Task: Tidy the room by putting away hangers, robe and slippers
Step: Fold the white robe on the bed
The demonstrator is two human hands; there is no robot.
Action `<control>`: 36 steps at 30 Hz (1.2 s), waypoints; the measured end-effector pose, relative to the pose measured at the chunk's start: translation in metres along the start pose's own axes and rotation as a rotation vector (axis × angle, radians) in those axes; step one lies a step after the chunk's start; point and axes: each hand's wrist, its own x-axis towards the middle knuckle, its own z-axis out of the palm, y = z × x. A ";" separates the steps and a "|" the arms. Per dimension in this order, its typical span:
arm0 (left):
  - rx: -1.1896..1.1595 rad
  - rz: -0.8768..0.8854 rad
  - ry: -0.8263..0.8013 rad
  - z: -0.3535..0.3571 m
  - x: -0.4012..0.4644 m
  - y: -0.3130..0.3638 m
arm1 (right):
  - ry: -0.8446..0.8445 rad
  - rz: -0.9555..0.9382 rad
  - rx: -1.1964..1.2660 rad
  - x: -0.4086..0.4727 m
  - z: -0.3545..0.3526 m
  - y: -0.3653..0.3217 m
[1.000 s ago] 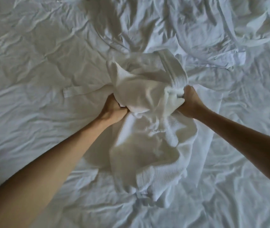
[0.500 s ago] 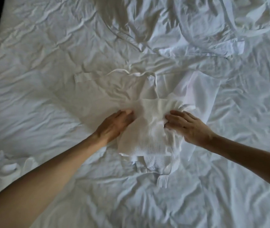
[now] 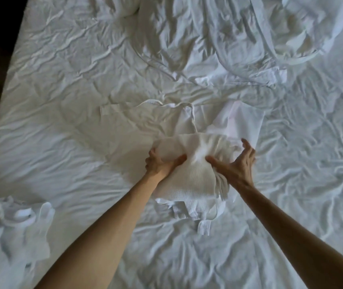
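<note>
Both hands' grip on robe [image 3: 189,180]; crumpled duvet [image 3: 208,38] beyond.

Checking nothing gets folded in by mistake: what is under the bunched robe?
The robe lies on the rumpled bed sheet, gripped by the left hand and right hand. Anything directly beneath the bundle is covered.
</note>
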 end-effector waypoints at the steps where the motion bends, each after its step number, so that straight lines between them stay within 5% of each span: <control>1: 0.015 -0.077 -0.010 0.000 0.000 0.000 | -0.096 0.185 0.086 0.001 0.004 0.004; 5: 0.061 -0.189 -0.048 -0.001 0.000 -0.008 | -0.489 0.273 0.413 0.004 0.019 0.021; 11: -0.106 -0.197 -0.050 0.004 0.010 -0.017 | -0.704 0.090 0.389 0.019 0.012 0.016; 17: -0.238 -0.039 -0.103 0.004 -0.001 -0.027 | -0.569 0.009 0.336 0.008 0.015 0.016; 24: -0.211 0.171 0.149 0.006 -0.048 -0.047 | -0.439 -0.008 0.295 -0.026 0.014 0.027; 28: -0.194 0.076 0.138 -0.007 -0.062 -0.066 | -0.508 -0.034 0.297 -0.036 0.012 0.015; 36: -0.574 -0.033 0.061 -0.030 -0.064 -0.108 | -0.605 -0.017 0.317 -0.049 0.050 -0.014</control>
